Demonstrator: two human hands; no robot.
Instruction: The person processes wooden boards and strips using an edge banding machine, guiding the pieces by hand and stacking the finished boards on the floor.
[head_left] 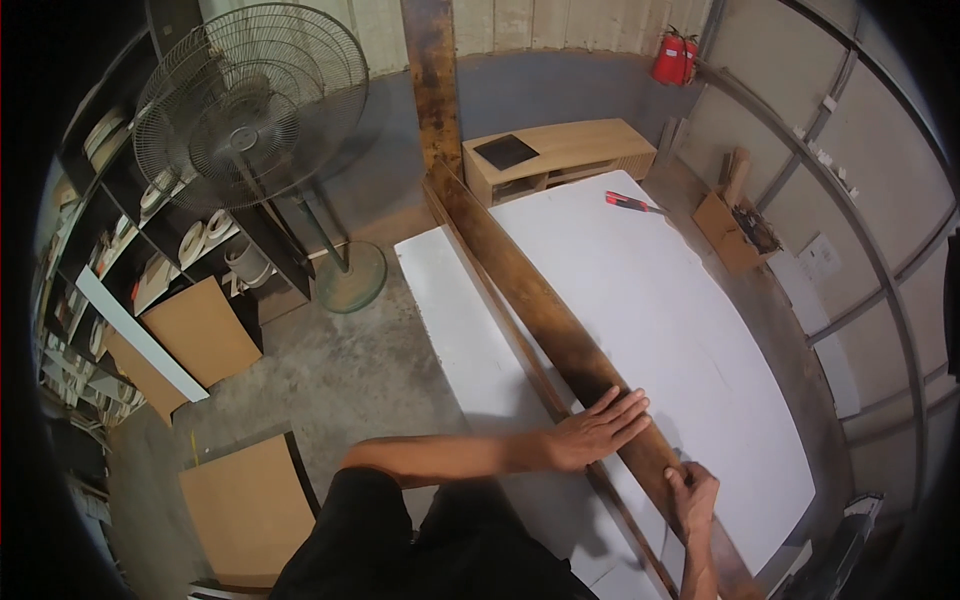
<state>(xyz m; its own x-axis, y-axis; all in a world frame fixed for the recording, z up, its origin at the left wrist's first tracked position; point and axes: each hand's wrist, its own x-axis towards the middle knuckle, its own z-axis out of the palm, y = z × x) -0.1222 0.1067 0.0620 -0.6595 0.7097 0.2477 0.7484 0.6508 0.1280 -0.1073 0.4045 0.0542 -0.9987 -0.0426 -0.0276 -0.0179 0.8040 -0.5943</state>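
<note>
The long brown plank (560, 333) lies right under my hands, across the white panel (710, 300) in front of me, its long axis slanting from the far side, left of centre, down to the near right. My left hand (598, 432) is the one farther up its length: it is open, fingers a little spread, the fingertips laid over the plank's top and the forearm coming in across it from the left. My right hand (693, 495) is nearer the close end, at the plank's right edge, its forearm running roughly along the wood; the thumb lies toward the plank and the fingers are bent, but I cannot tell whether they clasp the edge or only press on it. So most of the plank stretches away beyond both hands, toward the brown upright (432, 90) and the pale wooden cabinet (560, 155). A narrow brown strip (632, 528) runs beside the plank on its left, passing beneath my left hand. The red-handled tool (627, 202) lies well apart, on the panel's far part.
</note>
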